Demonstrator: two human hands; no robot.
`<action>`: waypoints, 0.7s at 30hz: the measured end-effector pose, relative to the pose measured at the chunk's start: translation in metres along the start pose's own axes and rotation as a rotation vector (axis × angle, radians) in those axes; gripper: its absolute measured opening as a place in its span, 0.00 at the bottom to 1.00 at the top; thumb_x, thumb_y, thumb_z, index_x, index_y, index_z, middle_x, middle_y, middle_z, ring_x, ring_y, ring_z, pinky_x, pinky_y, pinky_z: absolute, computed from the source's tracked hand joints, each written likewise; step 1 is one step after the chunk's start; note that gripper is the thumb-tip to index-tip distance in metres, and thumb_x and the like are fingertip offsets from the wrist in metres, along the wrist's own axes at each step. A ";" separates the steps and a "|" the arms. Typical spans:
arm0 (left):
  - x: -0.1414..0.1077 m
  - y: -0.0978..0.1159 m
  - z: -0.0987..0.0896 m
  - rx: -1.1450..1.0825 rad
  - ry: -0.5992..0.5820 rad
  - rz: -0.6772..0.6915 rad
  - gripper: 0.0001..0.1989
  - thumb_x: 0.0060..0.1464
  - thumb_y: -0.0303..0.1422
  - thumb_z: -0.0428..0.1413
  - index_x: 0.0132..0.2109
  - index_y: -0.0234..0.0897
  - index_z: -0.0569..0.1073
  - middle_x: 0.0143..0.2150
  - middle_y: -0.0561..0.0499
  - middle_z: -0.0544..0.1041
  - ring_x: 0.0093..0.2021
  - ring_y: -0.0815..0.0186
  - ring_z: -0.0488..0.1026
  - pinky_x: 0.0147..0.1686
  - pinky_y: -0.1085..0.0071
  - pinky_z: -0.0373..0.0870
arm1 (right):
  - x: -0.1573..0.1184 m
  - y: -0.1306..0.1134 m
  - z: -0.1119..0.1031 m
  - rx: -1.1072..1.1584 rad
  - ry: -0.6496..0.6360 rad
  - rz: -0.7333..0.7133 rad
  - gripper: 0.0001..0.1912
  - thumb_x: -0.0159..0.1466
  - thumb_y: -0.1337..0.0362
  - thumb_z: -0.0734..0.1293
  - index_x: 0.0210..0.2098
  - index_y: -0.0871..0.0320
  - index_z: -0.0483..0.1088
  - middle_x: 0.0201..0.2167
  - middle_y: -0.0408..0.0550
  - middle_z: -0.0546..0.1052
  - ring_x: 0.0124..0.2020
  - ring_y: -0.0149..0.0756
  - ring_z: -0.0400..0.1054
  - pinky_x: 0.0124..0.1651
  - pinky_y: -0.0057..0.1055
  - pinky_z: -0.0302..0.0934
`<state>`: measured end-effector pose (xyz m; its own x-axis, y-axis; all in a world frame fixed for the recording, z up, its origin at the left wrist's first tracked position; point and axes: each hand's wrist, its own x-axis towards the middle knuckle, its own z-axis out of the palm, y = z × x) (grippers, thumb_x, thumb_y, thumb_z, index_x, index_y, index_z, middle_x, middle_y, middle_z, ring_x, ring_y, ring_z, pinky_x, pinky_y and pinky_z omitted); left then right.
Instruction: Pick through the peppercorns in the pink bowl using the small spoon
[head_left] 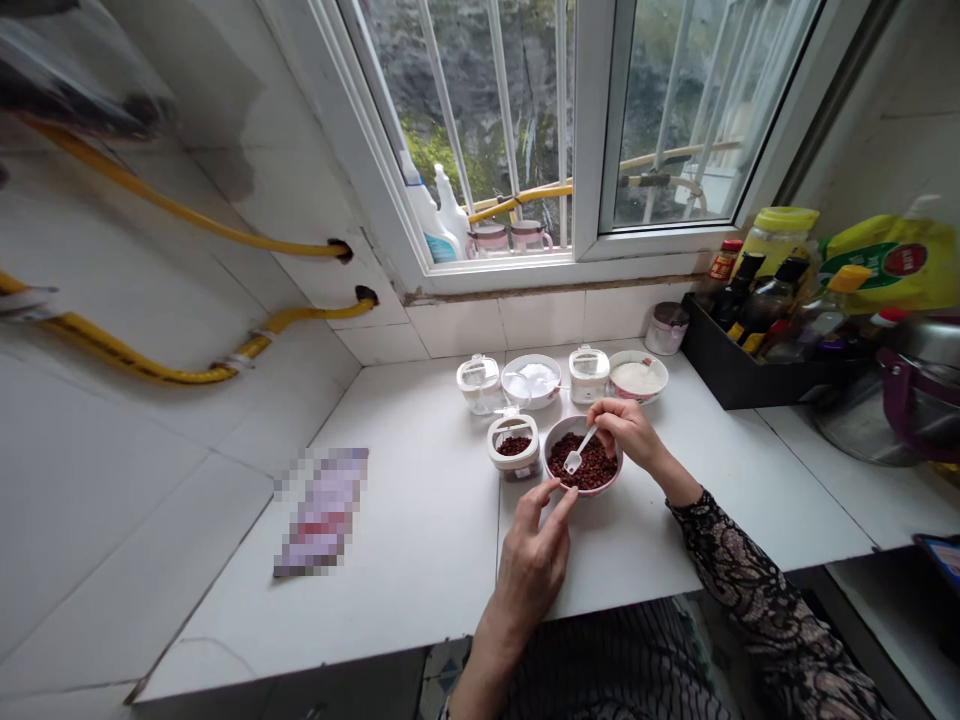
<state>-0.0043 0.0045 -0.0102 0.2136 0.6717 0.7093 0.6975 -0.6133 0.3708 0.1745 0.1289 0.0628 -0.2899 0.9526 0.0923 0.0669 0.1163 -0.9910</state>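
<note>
My right hand [624,428] pinches the handle of a small white plastic spoon [574,461]. The spoon's head lies on dark reddish-brown peppercorn-like grains [592,468] in a round bowl [550,440]. At the bowl's near side, my left hand [534,550] is open, its stretched fingertips touching the rim. Just left of the bowl stands a clear seasoning jar [514,450] with a white-framed lid and similar dark grains inside. Behind are a bowl of white granules [534,380], another bowl of pale granules [637,375] and two clear-lidded jars, one left [480,384] and one right [589,374].
A black box [776,385] of bottles stands at the right, beside a metal pot [862,425] with a purple handle. A small lidded jar [666,328] is near the wall. A pixelated purple item [324,512] lies on the white counter [420,560] at left. Yellow pipes [150,365] run along the wall.
</note>
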 end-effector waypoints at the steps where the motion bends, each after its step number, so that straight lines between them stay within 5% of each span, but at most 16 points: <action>1: 0.000 0.000 0.000 -0.004 -0.002 0.000 0.28 0.61 0.19 0.47 0.65 0.45 0.64 0.57 0.41 0.70 0.56 0.59 0.72 0.50 0.62 0.77 | 0.000 0.000 0.000 0.020 0.005 0.008 0.06 0.51 0.65 0.60 0.24 0.57 0.69 0.08 0.35 0.64 0.09 0.27 0.56 0.14 0.23 0.50; 10: 0.002 0.000 -0.001 0.010 0.005 0.025 0.27 0.60 0.17 0.48 0.64 0.40 0.66 0.56 0.41 0.68 0.56 0.60 0.71 0.51 0.64 0.77 | -0.002 -0.008 0.008 0.188 0.017 -0.042 0.07 0.55 0.60 0.66 0.30 0.58 0.70 0.16 0.38 0.72 0.15 0.29 0.67 0.21 0.26 0.64; 14: 0.001 0.000 0.000 0.015 0.003 0.023 0.28 0.59 0.17 0.48 0.64 0.41 0.66 0.57 0.41 0.68 0.55 0.60 0.70 0.51 0.65 0.77 | -0.010 -0.008 0.027 0.067 0.047 -0.242 0.08 0.64 0.59 0.63 0.37 0.57 0.68 0.21 0.40 0.73 0.21 0.32 0.71 0.29 0.28 0.67; 21: -0.001 0.000 0.002 0.000 0.020 0.008 0.29 0.58 0.16 0.47 0.63 0.41 0.67 0.57 0.41 0.68 0.56 0.60 0.70 0.51 0.64 0.76 | -0.017 -0.004 0.037 -0.534 -0.016 -0.750 0.10 0.70 0.68 0.58 0.41 0.57 0.71 0.29 0.47 0.77 0.30 0.34 0.72 0.36 0.30 0.65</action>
<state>-0.0031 0.0051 -0.0118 0.2052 0.6585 0.7241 0.6955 -0.6186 0.3655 0.1439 0.1022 0.0619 -0.4482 0.5718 0.6871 0.2871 0.8200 -0.4951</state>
